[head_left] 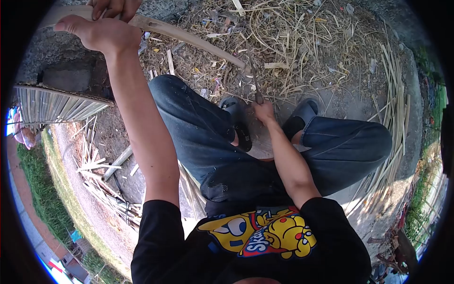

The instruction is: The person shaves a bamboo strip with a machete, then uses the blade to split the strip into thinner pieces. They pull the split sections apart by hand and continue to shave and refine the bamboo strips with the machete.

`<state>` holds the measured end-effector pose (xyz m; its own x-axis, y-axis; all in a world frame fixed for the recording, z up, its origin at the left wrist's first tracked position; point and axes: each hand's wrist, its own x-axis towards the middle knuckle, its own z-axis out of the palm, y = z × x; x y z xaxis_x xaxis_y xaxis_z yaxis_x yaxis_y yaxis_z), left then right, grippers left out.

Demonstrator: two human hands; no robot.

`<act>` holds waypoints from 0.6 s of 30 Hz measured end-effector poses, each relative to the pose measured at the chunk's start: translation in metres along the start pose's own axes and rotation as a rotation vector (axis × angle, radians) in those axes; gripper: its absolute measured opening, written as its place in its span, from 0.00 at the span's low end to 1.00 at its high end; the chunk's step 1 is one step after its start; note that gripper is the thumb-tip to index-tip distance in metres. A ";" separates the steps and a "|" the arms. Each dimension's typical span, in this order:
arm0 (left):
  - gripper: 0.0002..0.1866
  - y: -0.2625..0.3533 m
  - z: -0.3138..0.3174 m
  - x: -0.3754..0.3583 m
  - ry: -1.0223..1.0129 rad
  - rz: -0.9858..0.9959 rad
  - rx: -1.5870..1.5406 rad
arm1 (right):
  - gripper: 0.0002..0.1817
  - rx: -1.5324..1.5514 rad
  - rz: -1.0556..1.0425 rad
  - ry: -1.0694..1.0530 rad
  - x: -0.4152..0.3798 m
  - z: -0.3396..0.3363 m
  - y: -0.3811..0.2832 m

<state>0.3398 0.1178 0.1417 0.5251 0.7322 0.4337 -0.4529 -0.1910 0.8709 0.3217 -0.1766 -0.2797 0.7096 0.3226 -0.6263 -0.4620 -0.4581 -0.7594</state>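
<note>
My left hand (111, 33) is raised at the upper left, turned palm up, its fingers curled round a long bamboo strip (189, 39) and its thumb stretched out to the left. The strip slants down to the right, its far end close to the ground between my knees. Between my shins, my right hand (265, 112) is closed on the handle of a knife (255, 79). The knife's narrow dark blade points away from me and overlaps the strip's end in this view.
Tangled bamboo shavings (302, 38) cover the ground ahead. Long split strips (397, 104) lie along the right, and more cut pieces (101, 177) are piled on the left. A slatted bamboo panel (61, 105) stands beside a rough block (66, 78) at left. My sandalled feet (302, 111) flank the knife hand.
</note>
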 end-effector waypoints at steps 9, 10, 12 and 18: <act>0.44 -0.007 -0.016 0.017 -0.114 -0.069 -0.120 | 0.10 0.301 -0.442 0.070 0.021 0.030 -0.059; 0.44 -0.005 -0.010 0.013 -0.086 -0.059 -0.088 | 0.10 0.304 -0.443 0.080 0.025 0.031 -0.031; 0.44 -0.001 -0.002 0.010 -0.070 -0.030 -0.068 | 0.10 0.172 0.091 -0.166 0.027 0.022 0.012; 0.42 0.002 0.003 0.003 -0.064 -0.007 -0.030 | 0.12 -0.141 -0.250 0.074 -0.002 0.009 -0.037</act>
<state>0.3423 0.1182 0.1459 0.5731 0.6899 0.4422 -0.4698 -0.1655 0.8671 0.3325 -0.1526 -0.2526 0.8314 0.3807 -0.4047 -0.1935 -0.4844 -0.8532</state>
